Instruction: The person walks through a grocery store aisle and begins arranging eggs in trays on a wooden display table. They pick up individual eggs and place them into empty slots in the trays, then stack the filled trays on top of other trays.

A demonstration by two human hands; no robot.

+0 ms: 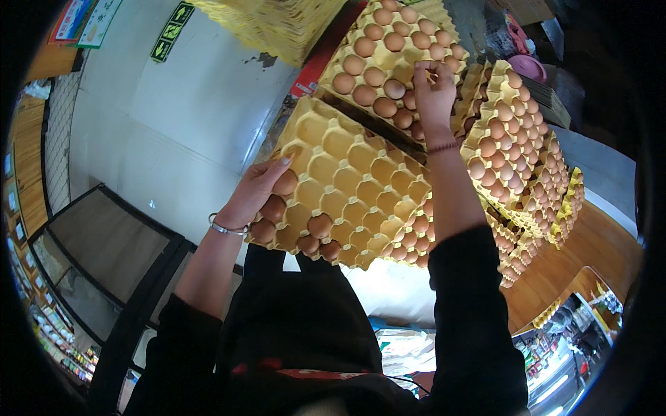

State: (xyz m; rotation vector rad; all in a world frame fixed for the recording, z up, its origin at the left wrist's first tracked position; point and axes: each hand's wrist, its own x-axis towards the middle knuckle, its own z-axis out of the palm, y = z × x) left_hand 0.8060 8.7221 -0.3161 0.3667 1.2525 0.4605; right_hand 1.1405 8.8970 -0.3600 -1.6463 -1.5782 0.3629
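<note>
My left hand (263,182) holds the left edge of a yellow egg tray (343,179), thumb on top. Several brown eggs (319,225) sit along that tray's left and near edges; most of its cups are empty. Above it lies a fuller egg tray (333,66) of brown eggs (364,47), with a few bare cups near its middle. Over the right part of this tray is my right hand (435,83), fingers bent and fingertips together; whether an egg is between them cannot be told.
Stacked trays full of eggs (503,143) stand at the right, by a wooden surface (598,239). A tall stack of yellow trays (276,26) rises at the top. A black-framed rack (109,239) stands at the left, and a pink plastic item (527,68) lies at the upper right.
</note>
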